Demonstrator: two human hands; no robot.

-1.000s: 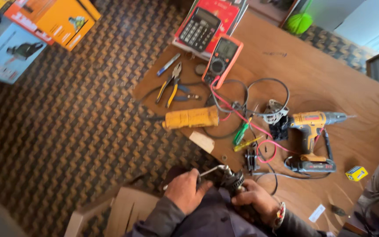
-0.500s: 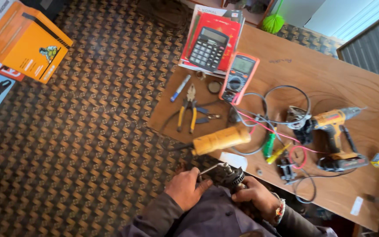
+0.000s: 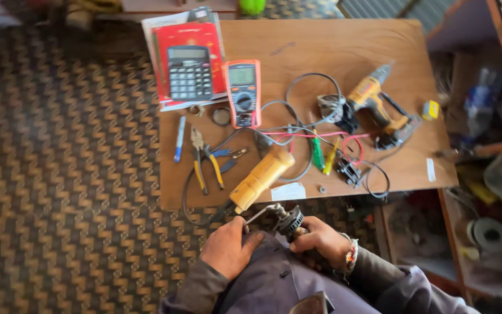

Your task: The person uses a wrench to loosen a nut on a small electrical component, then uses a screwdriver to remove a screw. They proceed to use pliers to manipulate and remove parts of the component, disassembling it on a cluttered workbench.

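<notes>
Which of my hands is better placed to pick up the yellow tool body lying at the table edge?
Probably the left hand: the yellow tool body lies just above it, while the right hand grips the dark round part.

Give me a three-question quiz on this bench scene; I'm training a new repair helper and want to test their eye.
1. True or false: the multimeter lies to the right of the calculator.
2. What do both hands hold? A) drill B) small dark round metal part C) pliers
3. Fill in: the yellow tool body lies near the table's ____ edge.

Key: 1 true. 2 B: the left hand and right hand grip the metal part over the lap. 3 front.
</notes>
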